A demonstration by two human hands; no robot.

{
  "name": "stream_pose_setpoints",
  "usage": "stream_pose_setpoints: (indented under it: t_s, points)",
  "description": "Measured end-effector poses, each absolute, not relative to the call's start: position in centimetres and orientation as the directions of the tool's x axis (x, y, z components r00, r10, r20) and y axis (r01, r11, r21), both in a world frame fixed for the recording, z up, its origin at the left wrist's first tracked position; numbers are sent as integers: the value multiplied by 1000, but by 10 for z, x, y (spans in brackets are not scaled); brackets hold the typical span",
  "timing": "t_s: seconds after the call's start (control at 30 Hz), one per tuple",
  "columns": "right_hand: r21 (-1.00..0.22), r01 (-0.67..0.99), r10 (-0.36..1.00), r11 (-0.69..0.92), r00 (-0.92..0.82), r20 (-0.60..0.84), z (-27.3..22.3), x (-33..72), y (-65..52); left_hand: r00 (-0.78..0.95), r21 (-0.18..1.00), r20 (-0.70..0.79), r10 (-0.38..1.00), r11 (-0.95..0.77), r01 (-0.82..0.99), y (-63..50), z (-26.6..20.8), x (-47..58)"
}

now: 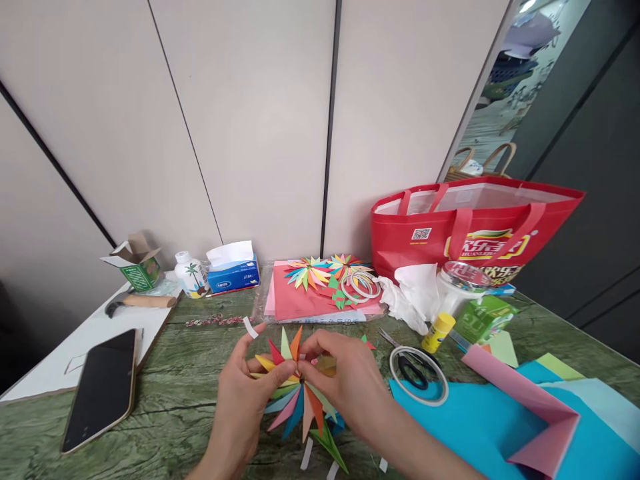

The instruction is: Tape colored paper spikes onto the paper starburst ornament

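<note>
A folded paper star point(292, 404) with points of many colours is held up between my two hands, just above the green table. My left hand point(246, 390) pinches its left side, thumb near the centre, and a small white strip of tape point(250, 327) sticks to that hand's index fingertip. From the right, my right hand point(345, 370) pinches the star near its middle, fingers covering some of the points. Below the star lies a green folded paper piece point(330, 445). White strips point(307, 455) hang or lie close by at the front.
Scissors point(413, 370) and a tape roll point(431, 400) lie right, near blue paper point(450, 417) and a yellow glue stick point(439, 333). Finished paper stars point(309, 272) rest at the back. A phone point(103, 387) lies left; a red bag point(410, 240) stands behind.
</note>
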State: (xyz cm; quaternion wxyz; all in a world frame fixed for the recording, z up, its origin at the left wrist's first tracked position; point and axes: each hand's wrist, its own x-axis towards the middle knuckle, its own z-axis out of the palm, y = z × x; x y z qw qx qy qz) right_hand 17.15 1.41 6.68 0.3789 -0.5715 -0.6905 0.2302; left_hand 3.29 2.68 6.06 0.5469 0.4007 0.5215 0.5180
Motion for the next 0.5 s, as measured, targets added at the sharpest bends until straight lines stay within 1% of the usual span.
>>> stream_pose_setpoints:
  t_s: [0.1, 0.23, 0.3, 0.5]
  points:
    - [-785, 581, 971, 216, -41, 237, 67, 172, 15, -92, 979, -150, 984, 135, -152, 26, 59, 33]
    - [-781, 584, 969, 220, -37, 245, 65, 169, 16, -114, 982, -135, 984, 117, -150, 25, 58, 33]
    - [-753, 614, 962, 236, -37, 271, 63, 168, 16, -112, 980, -142, 983, 124, -157, 26, 58, 33]
    - [-602, 735, 911, 312, -51, 410, 55, 164, 14, -125, 972, -168, 978, 143, -189, 27, 56, 35]
